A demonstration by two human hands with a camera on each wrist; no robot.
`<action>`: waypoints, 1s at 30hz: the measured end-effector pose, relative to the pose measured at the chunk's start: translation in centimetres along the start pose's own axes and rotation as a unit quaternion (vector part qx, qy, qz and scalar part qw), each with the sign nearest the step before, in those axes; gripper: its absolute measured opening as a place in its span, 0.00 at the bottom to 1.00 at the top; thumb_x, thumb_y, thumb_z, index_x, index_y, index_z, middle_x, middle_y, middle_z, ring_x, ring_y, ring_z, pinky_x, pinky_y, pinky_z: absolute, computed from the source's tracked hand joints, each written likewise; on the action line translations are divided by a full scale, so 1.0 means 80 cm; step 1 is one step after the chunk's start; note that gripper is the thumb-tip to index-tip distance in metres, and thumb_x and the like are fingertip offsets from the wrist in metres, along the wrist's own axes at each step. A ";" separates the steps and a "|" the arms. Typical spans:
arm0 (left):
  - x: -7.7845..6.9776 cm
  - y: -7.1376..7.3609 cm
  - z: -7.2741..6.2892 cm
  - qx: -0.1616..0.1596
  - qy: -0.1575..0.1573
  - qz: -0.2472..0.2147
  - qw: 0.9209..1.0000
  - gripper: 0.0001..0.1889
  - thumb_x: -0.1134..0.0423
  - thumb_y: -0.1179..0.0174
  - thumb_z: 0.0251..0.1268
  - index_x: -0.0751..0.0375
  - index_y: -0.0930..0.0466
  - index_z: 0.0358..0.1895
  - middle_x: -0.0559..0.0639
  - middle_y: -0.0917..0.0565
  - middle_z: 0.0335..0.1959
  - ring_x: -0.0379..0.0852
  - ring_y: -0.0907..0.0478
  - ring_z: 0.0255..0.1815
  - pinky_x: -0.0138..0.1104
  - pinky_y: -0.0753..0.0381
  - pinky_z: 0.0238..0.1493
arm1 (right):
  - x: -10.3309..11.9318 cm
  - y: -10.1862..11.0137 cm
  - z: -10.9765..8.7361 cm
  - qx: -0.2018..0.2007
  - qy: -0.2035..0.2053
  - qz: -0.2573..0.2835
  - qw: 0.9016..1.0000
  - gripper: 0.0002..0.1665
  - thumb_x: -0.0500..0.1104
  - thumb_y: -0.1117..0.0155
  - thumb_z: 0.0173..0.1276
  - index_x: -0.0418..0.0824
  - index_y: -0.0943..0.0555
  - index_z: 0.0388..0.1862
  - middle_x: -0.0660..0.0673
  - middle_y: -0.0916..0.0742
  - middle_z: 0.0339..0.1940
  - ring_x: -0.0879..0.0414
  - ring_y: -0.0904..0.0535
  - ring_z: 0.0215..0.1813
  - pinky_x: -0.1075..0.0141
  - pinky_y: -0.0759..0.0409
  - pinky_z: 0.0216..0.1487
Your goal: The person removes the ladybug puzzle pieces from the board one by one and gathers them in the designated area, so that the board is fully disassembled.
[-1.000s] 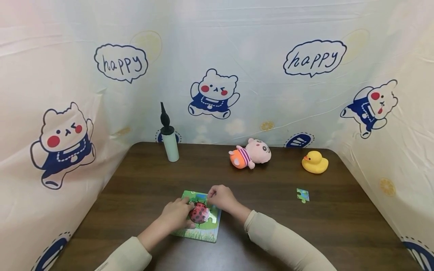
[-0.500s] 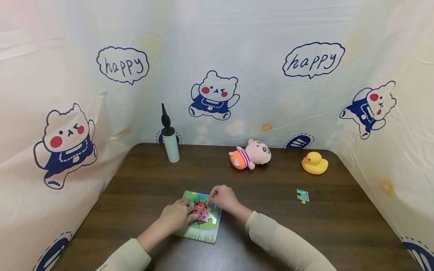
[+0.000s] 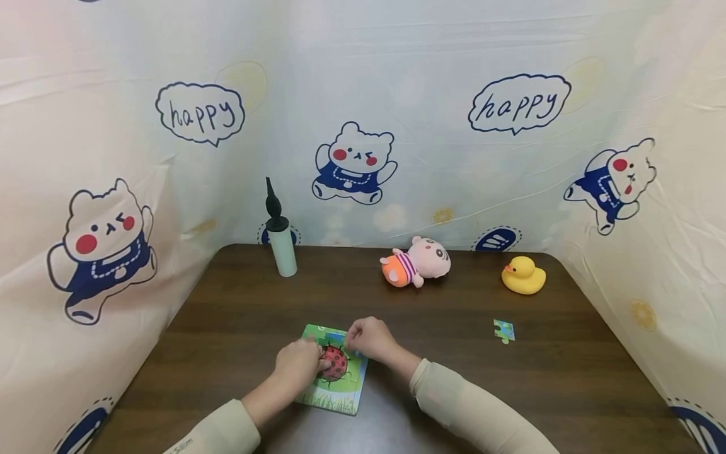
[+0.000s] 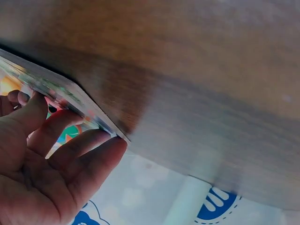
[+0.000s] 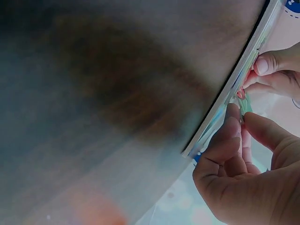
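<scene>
The word "happy" can be read twice, in dark blue handwriting inside the left cloud-shaped bubble (image 3: 200, 114) and the right cloud-shaped bubble (image 3: 520, 104) printed on the pale fabric backdrop (image 3: 283, 44). Letters are also carried by the cream left sleeve (image 3: 221, 430), but they are cut off by the lower edge and cannot be read with certainty. White marks in the blue oval print (image 3: 496, 239) at the back are partly hidden by the table and cannot be made out as words.

On the dark brown wooden table (image 3: 442, 315), a thin rectangular puzzle board with a red ladybird on green (image 3: 331, 402) is placed in front of the person. Its left side is covered by the left hand (image 3: 297, 364), whose extended fingers and thumb are rested on it. A small green puzzle piece (image 5: 246, 101) is pinched between thumb and forefinger of the right hand (image 3: 371, 339) at the board's upper right; its picture is hidden, as it is seen nearly edge-on. In both wrist views the board is cut off by the frame. A loose blue-and-green puzzle piece (image 3: 504, 330) is seen well apart, near the yellow toy duck (image 3: 524, 276).
</scene>
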State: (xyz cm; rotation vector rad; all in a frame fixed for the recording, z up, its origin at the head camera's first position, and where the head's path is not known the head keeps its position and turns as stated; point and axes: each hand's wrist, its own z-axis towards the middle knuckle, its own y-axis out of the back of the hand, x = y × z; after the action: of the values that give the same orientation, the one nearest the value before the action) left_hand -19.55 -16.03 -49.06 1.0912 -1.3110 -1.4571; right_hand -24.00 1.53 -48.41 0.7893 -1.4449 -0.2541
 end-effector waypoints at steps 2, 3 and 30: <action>-0.001 0.001 0.001 0.003 0.003 0.000 1.000 0.17 0.45 0.35 0.52 0.51 0.21 0.16 0.56 0.15 0.39 0.48 0.23 0.21 0.40 0.26 0.17 | 0.000 0.001 0.001 -0.001 0.003 -0.002 1.000 0.04 0.35 0.31 0.53 0.41 0.17 0.21 0.53 0.18 0.18 0.61 0.28 0.21 0.69 0.30 0.22; -0.001 0.001 0.001 0.005 0.004 0.000 1.000 0.17 0.44 0.35 0.52 0.51 0.21 0.16 0.55 0.15 0.38 0.47 0.24 0.20 0.40 0.27 0.16 | 0.000 0.001 0.001 -0.002 0.006 -0.004 1.000 0.05 0.35 0.32 0.53 0.41 0.17 0.21 0.54 0.19 0.18 0.61 0.28 0.21 0.69 0.31 0.22; -0.007 0.012 0.003 0.023 0.019 0.008 1.000 0.17 0.43 0.36 0.51 0.54 0.15 0.21 0.57 0.15 0.45 0.48 0.22 0.21 0.39 0.28 0.14 | 0.011 -0.001 -0.005 -0.004 0.113 -0.089 0.990 0.08 0.33 0.35 0.55 0.40 0.14 0.34 0.55 0.20 0.19 0.66 0.33 0.20 0.73 0.33 0.22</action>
State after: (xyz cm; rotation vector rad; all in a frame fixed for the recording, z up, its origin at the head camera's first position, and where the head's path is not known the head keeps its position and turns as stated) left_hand -19.57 -15.53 -48.03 1.1302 -1.3282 -1.3935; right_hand -23.46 1.11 -47.72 0.9120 -1.1608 -0.2964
